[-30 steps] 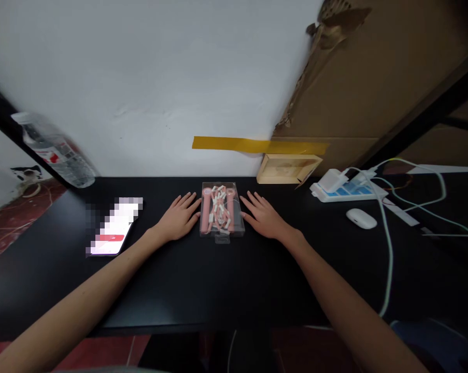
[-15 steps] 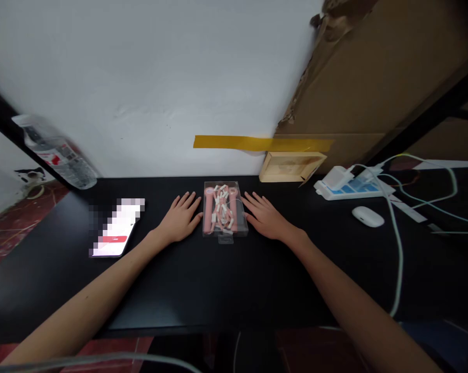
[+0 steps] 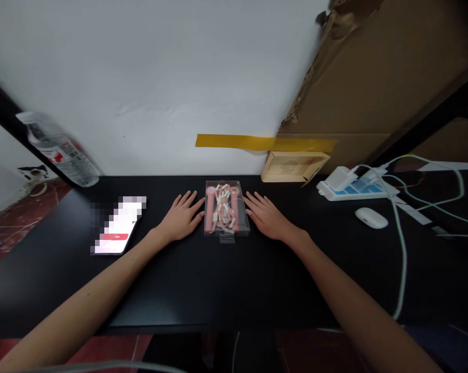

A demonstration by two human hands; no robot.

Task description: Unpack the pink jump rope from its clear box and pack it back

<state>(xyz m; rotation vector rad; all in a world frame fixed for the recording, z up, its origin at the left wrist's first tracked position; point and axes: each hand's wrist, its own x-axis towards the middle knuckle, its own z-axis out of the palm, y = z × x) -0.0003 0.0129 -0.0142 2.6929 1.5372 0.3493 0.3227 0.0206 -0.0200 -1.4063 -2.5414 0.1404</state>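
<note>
A clear plastic box (image 3: 243, 217) lies flat on the black table, its hang tab toward me. Inside it is a jump rope (image 3: 224, 204) with two pink handles and a cord of pink and white beads. My left hand (image 3: 181, 216) rests palm down on the table at the box's left side, fingers spread. On the other side my right hand (image 3: 268, 215) lies flat as well, its fingers apart. The fingertips of both hands are close to the box's edges; whether they touch it I cannot tell. Neither hand holds anything.
A lit phone (image 3: 119, 228) lies to the left, with a plastic bottle (image 3: 62, 153) behind it. At the back stands a wooden frame (image 3: 294, 167). To the right are a power strip (image 3: 350, 189) with cables, and a white mouse (image 3: 371, 217). The black table (image 3: 218, 290) ends nearest me.
The view has shifted slightly, so everything sits a little further right. Both hands remain flat beside the box.
</note>
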